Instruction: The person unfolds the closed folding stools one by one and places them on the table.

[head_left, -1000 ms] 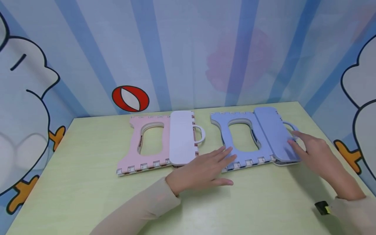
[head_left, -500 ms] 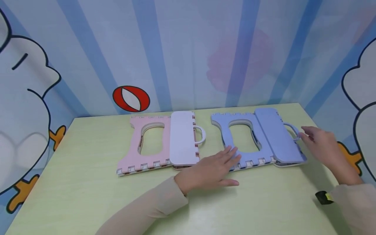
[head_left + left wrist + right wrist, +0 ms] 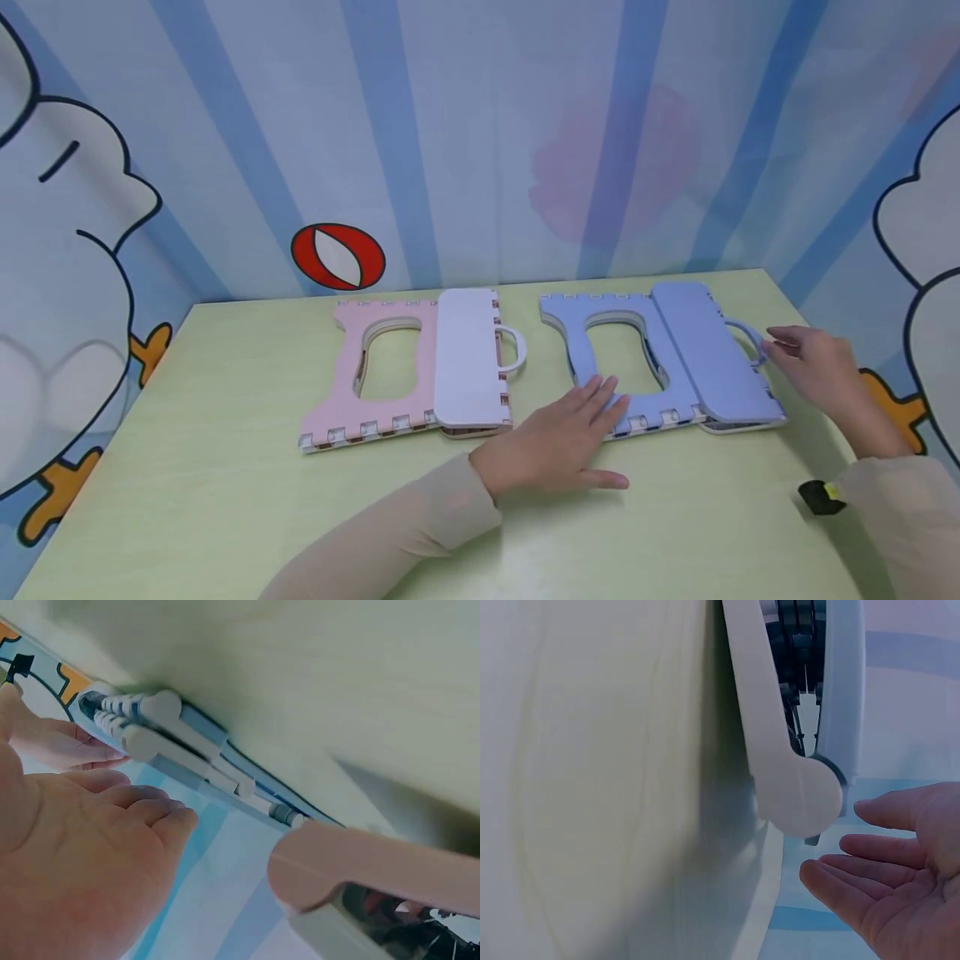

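A blue folding stool (image 3: 678,350) lies folded flat on the right, its carry handle (image 3: 750,340) facing right. My left hand (image 3: 558,433) reaches over its near left edge with fingers extended; whether they press on it cannot be told. Beside the handle's outer side is my right hand (image 3: 817,371), thumb and fingertips close to it. In the right wrist view those fingers (image 3: 847,889) are spread apart beside the stool's hinged end (image 3: 806,799). A pink and white folding stool (image 3: 472,358), also folded flat, lies to the left.
Both stools lie on a pale green table (image 3: 187,492) near its back edge. Behind rises a striped blue backdrop (image 3: 487,142) with cartoon drawings. A small black object with a yellow tag (image 3: 821,497) is by the right sleeve.
My right hand has moved from the blue stool's right panel outward to beside its handle. The left hand has shifted slightly right. The view has tilted a little.
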Available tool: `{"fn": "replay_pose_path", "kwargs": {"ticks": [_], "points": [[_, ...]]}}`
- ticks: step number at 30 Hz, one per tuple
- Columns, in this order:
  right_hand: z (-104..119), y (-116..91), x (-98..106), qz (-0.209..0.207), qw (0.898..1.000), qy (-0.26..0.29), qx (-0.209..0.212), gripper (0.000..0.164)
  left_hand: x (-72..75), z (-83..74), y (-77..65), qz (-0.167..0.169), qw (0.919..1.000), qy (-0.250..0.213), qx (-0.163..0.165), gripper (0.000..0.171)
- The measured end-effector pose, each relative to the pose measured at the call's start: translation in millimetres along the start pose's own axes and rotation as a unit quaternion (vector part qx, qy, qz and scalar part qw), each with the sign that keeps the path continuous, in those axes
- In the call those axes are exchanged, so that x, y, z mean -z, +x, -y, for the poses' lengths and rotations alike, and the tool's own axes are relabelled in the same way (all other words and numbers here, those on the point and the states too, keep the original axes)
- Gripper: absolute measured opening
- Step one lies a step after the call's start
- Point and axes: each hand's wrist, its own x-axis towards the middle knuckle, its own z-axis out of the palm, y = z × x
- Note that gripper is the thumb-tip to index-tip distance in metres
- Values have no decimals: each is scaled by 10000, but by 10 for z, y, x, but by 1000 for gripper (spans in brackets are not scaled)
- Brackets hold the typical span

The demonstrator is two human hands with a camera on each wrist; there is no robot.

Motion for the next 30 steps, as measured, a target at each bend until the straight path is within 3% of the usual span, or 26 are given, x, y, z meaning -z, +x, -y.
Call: {"fn": "replay_pose_path", "kwargs": {"ticks": [9,16,30], "points": [[-11,56,-48,79,9997,227,-31,50,-85,-20,-1,45,9996,155,232,95],[-17,86,-77,190,9988,412,-190,50,-92,-35,21,267,9990,33,367,99],[-116,134,-135,282,9865,1246,-1020,52,-75,-63,20,455,9979,196,418,95]]}}
